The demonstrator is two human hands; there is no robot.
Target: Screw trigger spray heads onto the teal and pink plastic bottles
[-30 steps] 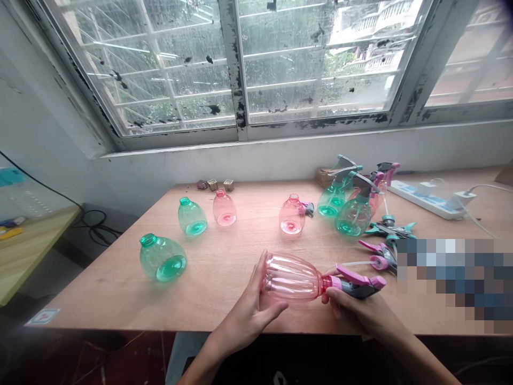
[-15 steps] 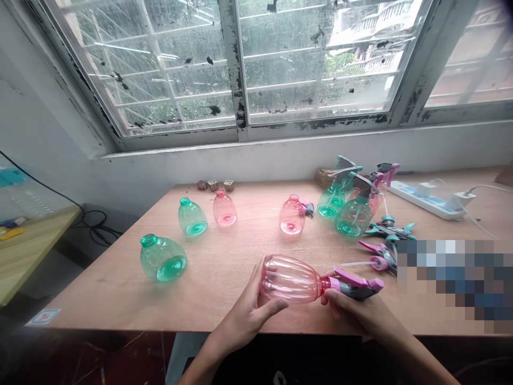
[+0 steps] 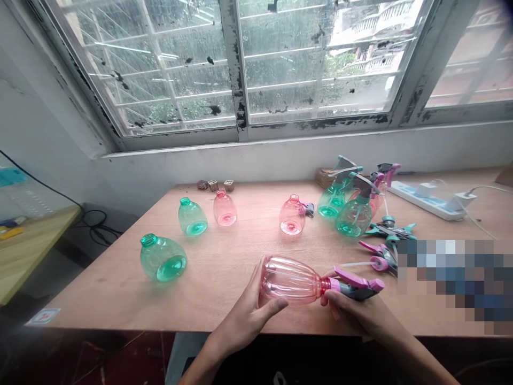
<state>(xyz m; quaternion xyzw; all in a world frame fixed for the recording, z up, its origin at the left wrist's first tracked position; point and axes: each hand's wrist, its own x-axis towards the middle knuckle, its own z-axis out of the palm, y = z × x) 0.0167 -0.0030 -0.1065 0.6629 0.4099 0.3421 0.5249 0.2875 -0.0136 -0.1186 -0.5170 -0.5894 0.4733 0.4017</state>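
1. Currently the pink bottle [image 3: 290, 280] lies on its side at the near edge of the worktop [image 3: 224, 251], base to the left, neck to the right, between both hands (resting on the wood or just above it, cannot tell).
2. Left hand [image 3: 248, 313]: grip closed around the bottle's base end, thumb on the near side, fingers curled over the far side.
3. Right hand [image 3: 356, 315]: grip closed on the pink-and-grey trigger sprayer head [image 3: 356, 286], which sits at the bottle's neck. Whether it is screwed fully home cannot be told.
4. Handling, as a judgement: empty thin clear plastic, so light, and the ribbed wall likely dents under a hard squeeze. The smooth surface may slip. Best hold looks like the wide body near the base, plus the stiffer collar at the neck, not the thin trigger lever.
5. Around it: a green bottle [image 3: 162, 258] lies on its side well apart to the left. Three more capless bottles [image 3: 224, 208] stand further back.
6. Right rear: assembled green sprayers [image 3: 352, 214], loose sprayer heads [image 3: 380, 251] near them, and a power strip [image 3: 425, 199] (a patch at far right is blurred out).
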